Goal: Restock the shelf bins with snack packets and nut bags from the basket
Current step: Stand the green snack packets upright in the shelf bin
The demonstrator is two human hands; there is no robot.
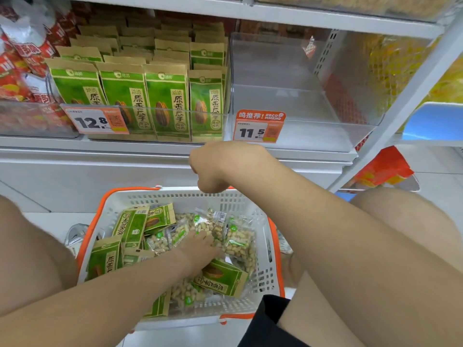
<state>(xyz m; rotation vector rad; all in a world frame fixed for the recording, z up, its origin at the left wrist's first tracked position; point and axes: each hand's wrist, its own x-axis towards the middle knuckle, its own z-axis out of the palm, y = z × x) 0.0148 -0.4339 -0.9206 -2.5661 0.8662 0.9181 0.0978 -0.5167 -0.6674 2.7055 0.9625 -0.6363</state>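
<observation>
Judged midway: left grip (200,246), fingers flat, rests on nut bags (238,240) in basket (266,271); right grip (218,166) hangs loosely curled, holding nothing; clear bin (283,71) above it bare, seed packets (165,101) up-left already stocked.

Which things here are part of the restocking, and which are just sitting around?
Job: basket, nut bags, green seed packets, empty clear bin, stocked seed bin, left hand.
Lying about: red snack bags, orange packet.
</observation>
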